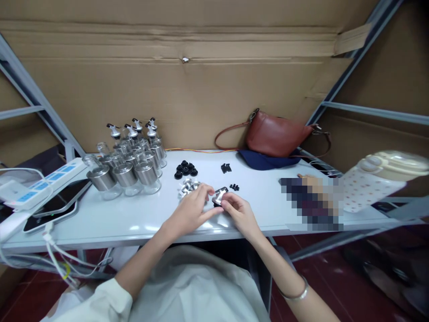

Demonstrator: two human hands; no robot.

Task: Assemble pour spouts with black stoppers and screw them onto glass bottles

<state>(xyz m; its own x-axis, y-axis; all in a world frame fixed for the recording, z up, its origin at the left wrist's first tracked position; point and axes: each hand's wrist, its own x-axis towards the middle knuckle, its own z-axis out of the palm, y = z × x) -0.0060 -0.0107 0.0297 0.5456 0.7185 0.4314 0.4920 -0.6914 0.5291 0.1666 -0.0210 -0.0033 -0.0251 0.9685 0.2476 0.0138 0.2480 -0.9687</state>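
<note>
A silver-and-black bottle pourer (219,197) is held above the table between the thumb and fingers of my right hand (237,210). My left hand (193,206) is just left of it, thumb stretched below and fingers curled above, apart from each other. Whether the left thumb tip touches the pourer I cannot tell. Behind my left hand lies a heap of silver metal pourer parts (187,186), partly covered by it. Black round stoppers (185,169) are piled farther back. Small black pieces (234,187) and thin black levers (226,168) lie beyond my right hand.
Several glass bottles with steel sleeves (125,175) stand at the left, some topped with pourers (131,131). A power strip (47,184) lies far left. At the right are a brown bag (276,134), a navy cap (268,161) and a spotted bottle (372,185).
</note>
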